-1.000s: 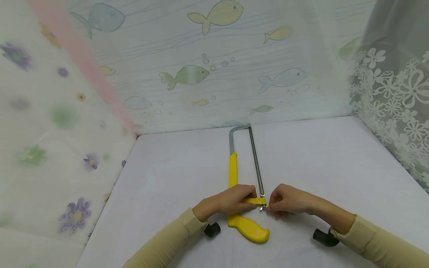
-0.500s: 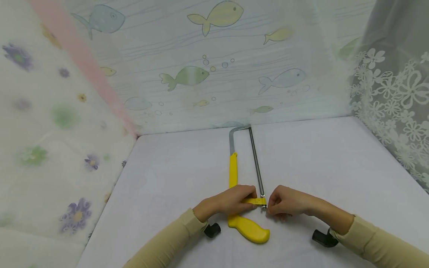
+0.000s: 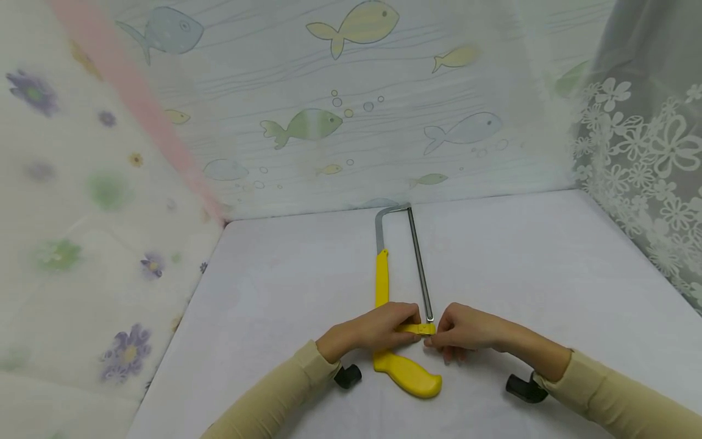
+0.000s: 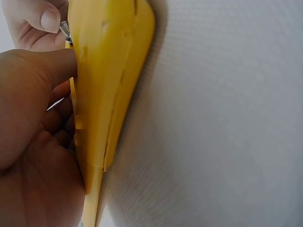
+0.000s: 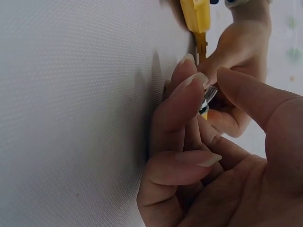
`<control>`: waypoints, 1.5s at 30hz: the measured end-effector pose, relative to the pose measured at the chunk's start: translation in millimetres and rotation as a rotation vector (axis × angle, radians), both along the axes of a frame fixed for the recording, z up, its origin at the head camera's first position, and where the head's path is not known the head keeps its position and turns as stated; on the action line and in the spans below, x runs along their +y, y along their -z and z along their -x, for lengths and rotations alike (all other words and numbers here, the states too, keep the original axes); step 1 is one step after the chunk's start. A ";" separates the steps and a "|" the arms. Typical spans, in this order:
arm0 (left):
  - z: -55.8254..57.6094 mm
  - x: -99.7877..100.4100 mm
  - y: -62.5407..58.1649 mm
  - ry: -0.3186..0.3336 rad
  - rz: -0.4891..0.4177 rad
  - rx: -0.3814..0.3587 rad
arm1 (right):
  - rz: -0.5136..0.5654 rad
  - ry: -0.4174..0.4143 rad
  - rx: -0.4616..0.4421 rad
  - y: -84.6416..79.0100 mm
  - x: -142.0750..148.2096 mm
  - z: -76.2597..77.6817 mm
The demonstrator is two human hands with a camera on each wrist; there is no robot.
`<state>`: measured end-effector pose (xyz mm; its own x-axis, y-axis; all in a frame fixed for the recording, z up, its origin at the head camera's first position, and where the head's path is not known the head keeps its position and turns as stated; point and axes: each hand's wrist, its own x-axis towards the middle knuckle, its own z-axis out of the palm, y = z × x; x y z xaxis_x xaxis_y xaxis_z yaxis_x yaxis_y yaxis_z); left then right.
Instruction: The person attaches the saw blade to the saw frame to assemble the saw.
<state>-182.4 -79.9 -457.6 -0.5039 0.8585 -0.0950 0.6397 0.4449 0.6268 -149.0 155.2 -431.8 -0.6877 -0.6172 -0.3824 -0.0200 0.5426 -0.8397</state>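
A hacksaw with a yellow handle and steel front bow lies on the white table, its dark blade on the right side. My left hand lies over the yellow frame and grips the short yellow arm at the blade's near end. Just beyond that arm my right hand has its thumb and index finger at a small metal wing nut, pinching it. In the head view the right fingertips hide the nut; the left wrist view shows it beside the right thumb.
White cloth covers the table. A fish-printed curtain hangs at its back edge, a flowered one on the left and a lace one on the right. Dark camera mounts sit under both wrists.
My right hand has shifted slightly left, its fingertips now covering the wing nut that showed before. The left hand and hacksaw stay in place.
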 end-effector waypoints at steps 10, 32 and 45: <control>-0.1 0.5 -1.8 -0.005 0.011 0.003 | -0.005 -0.001 0.009 -0.5 -0.4 0.3; -1.6 1.6 0.8 -0.016 0.019 0.016 | 0.041 -0.012 0.050 5.0 12.3 -1.4; -2.0 1.2 2.3 -0.020 0.005 0.001 | 0.044 -0.031 0.056 5.5 9.2 -2.4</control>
